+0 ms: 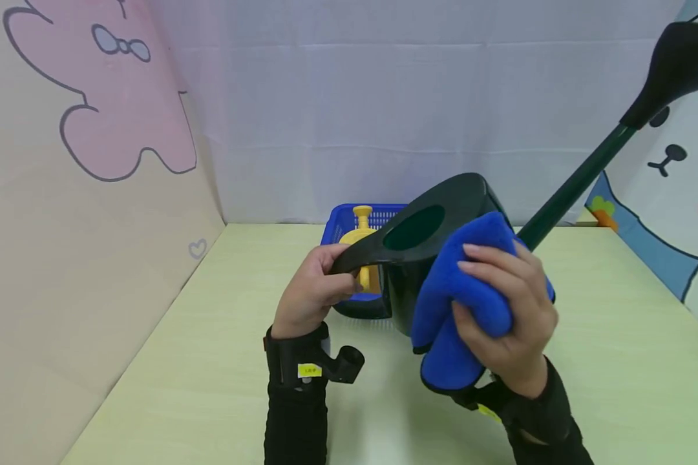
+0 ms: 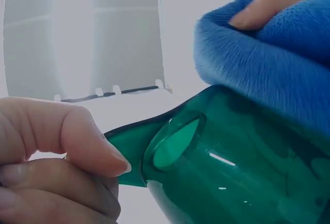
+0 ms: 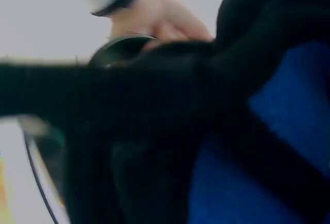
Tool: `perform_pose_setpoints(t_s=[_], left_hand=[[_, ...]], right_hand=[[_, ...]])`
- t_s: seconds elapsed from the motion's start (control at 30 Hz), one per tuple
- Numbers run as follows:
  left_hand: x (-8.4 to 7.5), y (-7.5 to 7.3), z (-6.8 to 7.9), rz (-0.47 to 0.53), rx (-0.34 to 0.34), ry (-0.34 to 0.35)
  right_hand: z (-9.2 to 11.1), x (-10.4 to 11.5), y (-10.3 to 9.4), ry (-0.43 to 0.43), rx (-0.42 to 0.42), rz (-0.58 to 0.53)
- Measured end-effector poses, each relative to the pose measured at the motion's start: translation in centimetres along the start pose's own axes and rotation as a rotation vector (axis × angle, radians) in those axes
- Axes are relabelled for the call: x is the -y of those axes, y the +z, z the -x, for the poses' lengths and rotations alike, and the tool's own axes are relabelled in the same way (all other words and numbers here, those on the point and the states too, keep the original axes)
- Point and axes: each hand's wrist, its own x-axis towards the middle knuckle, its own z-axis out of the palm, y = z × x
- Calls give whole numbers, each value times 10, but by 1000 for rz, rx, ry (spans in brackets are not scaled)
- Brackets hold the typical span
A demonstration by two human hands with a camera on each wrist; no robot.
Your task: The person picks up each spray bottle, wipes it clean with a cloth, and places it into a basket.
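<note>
A dark green watering can point(image 1: 448, 213) is held up above the table, tilted, its long spout point(image 1: 576, 184) rising to a black sprinkler head point(image 1: 683, 68) at upper right. My left hand point(image 1: 314, 290) grips the can's handle at its left end. In the left wrist view the same hand point(image 2: 62, 157) pinches the translucent green plastic beside an oval opening. With curled fingers my right hand point(image 1: 512, 310) holds a folded blue cloth point(image 1: 465, 278) against the can's side, near the spout's base. The right wrist view is mostly dark and blurred, with some blue cloth point(image 3: 304, 105) showing.
A blue plastic basket point(image 1: 340, 219) stands behind the can on the pale table point(image 1: 227, 387). A yellow object with a knobbed top point(image 1: 362, 216) is inside it, partly hidden by the can. White and cartoon-printed sheets point(image 1: 337, 116) enclose the table's back and sides.
</note>
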Motion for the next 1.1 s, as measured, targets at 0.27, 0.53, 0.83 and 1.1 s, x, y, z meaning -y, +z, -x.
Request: perform_pose_setpoints(t_s=[0.27,0.53,0.83,1.1], left_hand=[[-1,0,2,-83,15,1],[-2,-4,4,-101,17,10],[0,-8,3,-67,2,6],[1,-7,1,-34,-7,6]], right_hand=[[-18,-17,-29,415,-188,-291],[-17,-14,-29,429,-96,-285],[-10,-3,-13,68,45,25],[7,3,8,-198,196,185]])
